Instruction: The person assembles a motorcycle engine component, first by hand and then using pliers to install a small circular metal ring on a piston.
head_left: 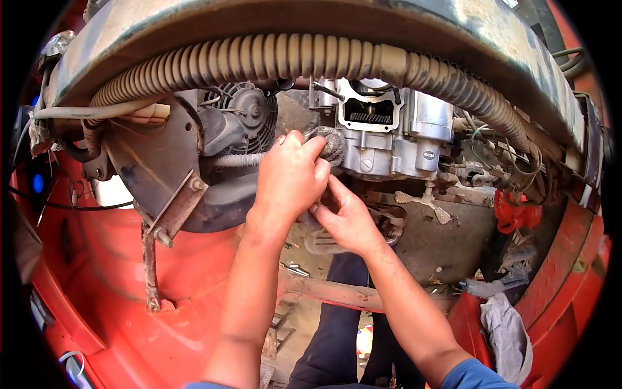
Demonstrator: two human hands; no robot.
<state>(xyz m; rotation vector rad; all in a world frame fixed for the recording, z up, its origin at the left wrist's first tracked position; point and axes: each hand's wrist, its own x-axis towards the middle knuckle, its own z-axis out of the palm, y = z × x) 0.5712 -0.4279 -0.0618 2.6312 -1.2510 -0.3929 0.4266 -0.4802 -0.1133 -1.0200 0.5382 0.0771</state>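
My left hand [295, 172] is closed in a fist just left of the bare metal engine [367, 159]. Against its far right side shows a rough grey wad [334, 145], perhaps cloth; whether the fist holds it is hidden. My right hand [346, 219] meets it from below, thumb and fingers pinched together close to the left fingers. What lies between the fingertips cannot be made out. On top of the engine a rectangular opening [369, 113] shows toothed parts inside, with a silver cylindrical housing [431, 117] to its right.
A thick corrugated hose [285, 57] arches across above the engine. To the left are a cooling fan [249, 109] and a dark metal bracket plate [152, 152]. Red body panels [129, 259] flank the bay. A grey rag [505, 337] hangs at the lower right, below a red cloth [516, 211].
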